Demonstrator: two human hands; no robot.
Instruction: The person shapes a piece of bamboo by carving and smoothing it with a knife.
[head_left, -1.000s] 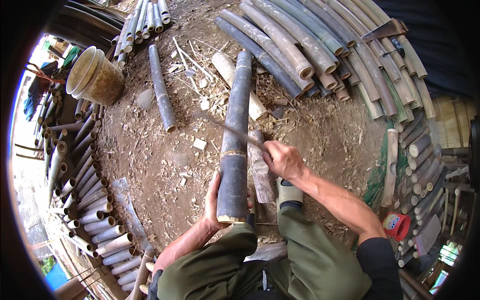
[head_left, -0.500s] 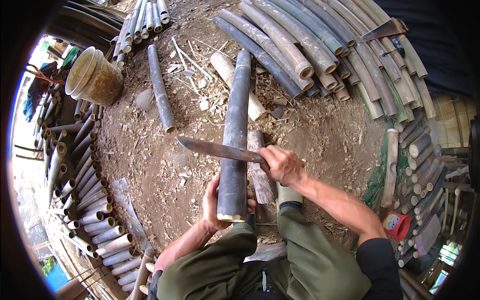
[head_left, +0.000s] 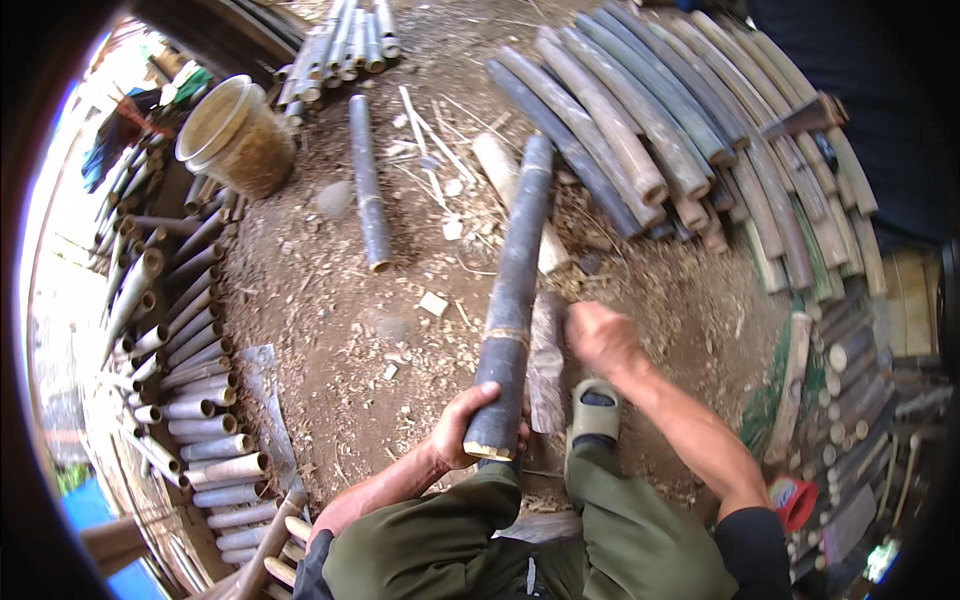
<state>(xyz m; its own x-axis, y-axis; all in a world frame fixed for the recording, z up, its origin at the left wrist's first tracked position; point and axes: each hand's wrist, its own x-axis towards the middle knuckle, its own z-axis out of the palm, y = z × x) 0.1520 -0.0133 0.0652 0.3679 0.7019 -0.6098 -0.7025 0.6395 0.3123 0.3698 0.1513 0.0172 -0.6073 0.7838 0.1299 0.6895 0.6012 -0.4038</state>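
A dark bamboo pole (head_left: 512,290) slants away from me, its pale cut end near my knees. My left hand (head_left: 456,428) is closed round the near end, thumb on top. To the right of the pole, my right hand (head_left: 604,340) is a fist smeared by motion. Half a second ago that fist gripped a machete handle; now the blade cannot be made out. A rough wooden block (head_left: 546,365) lies between the pole and my right hand. Past it, a pale bamboo piece (head_left: 494,165) lies on the ground, partly hidden by the pole.
Bamboo poles (head_left: 640,120) are piled at the far right, with a hatchet-like blade (head_left: 800,116) on top. A dirty plastic bucket (head_left: 240,140) stands far left. Stacked bamboo lengths (head_left: 215,445) line the left side. One loose pole (head_left: 369,185) and scattered chips lie on the dirt.
The machete blade, lying across the pole earlier, no longer shows. My right hand has moved slightly right and blurred. The pole has turned, showing a joint ring. The view has shifted.
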